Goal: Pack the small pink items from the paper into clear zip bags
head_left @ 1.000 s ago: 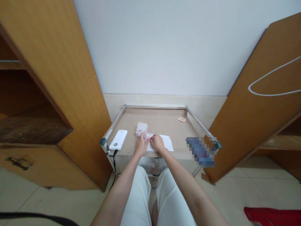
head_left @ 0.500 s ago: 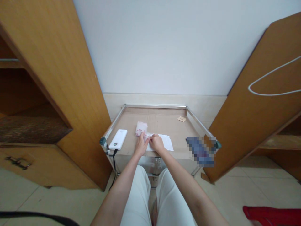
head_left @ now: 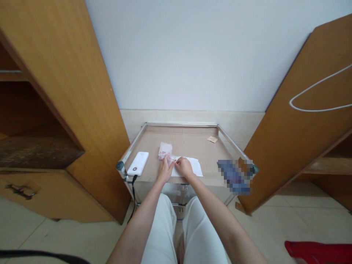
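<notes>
Two hands worked above the near half of the table (head_left: 181, 125), a metal-framed top lined with cardboard. The left hand (head_left: 165, 170) formed a closed grip, its fingertips pinching a small pink-marked strip (head_left: 170, 158) near the table's centre. The right hand (head_left: 184, 167) had its grip pressed inward toward the same strip from the opposite side; whether it also pinched the strip could not be determined from this view. The strip lay directly between the two grips, against the lower edge of a clear plastic packet (head_left: 165, 149). A white paper sheet (head_left: 194, 167) lay under the right hand, to the right of the strip.

Handling assessment: the strip, packet and sheet appeared light, thin and soft. They were judged liable to crease or slip, and were best held at their edges between the fingertip pads.

On the table's left side lay a white power bank (head_left: 138, 163), with a black cable (head_left: 133, 190) dropping over the near edge. A pixelated object (head_left: 233, 176) occupied the table's near right corner; its type could not be determined. A small tan paper scrap (head_left: 212, 139) lay toward the far right corner. Beyond the far rail stood a white wall (head_left: 192, 55).
</notes>
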A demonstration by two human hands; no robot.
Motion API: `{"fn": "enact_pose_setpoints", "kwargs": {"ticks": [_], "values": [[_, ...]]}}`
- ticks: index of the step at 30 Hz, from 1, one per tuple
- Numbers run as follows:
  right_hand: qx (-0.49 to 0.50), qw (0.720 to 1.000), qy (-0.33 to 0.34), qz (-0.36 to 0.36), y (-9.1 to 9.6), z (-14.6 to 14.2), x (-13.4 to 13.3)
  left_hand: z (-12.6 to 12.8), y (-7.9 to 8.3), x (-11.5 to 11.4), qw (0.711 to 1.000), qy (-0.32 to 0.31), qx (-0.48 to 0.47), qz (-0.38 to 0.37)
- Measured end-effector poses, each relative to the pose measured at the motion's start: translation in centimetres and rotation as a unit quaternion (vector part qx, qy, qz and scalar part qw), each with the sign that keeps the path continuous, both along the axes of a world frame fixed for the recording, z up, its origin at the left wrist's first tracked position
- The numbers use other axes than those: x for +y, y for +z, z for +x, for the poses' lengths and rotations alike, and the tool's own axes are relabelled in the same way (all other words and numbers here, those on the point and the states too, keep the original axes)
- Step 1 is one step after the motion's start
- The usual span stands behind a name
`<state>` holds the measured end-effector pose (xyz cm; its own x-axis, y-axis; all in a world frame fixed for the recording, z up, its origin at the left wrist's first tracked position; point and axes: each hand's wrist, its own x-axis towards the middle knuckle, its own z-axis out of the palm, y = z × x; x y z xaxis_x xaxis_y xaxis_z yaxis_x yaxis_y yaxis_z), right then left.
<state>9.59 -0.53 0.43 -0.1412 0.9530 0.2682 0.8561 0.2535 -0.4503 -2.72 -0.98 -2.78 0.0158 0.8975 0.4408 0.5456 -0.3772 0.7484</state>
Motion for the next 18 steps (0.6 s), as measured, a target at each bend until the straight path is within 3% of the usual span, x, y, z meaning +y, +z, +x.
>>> {"fn": "enact_pose_setpoints", "kwargs": {"ticks": [3, 7, 9, 13, 18], "values": [[0.119, 0.993, -0.027, -0.008, 0.3, 0.5, 0.8, 0.1, 0.0, 0.0, 1.000, -0.003, -0.006, 0.008], [0.302, 0.952, -0.038, -0.001, 1.7, 0.7, 1.7, 0.1, -0.3, 0.1, 1.000, -0.005, -0.011, 0.000], [0.348, 0.937, -0.032, 0.008, 2.5, 0.5, 1.9, 0.0, -0.4, 0.2, 1.000, -0.008, -0.015, -0.005], [0.327, 0.945, 0.015, 0.020, 3.7, -0.2, 1.6, 0.0, -0.5, 0.3, 1.000, -0.009, -0.021, -0.005], [0.258, 0.965, 0.050, 0.018, 3.8, -0.4, 1.2, 0.0, -0.3, 0.1, 1.000, -0.012, -0.018, -0.001]]}}
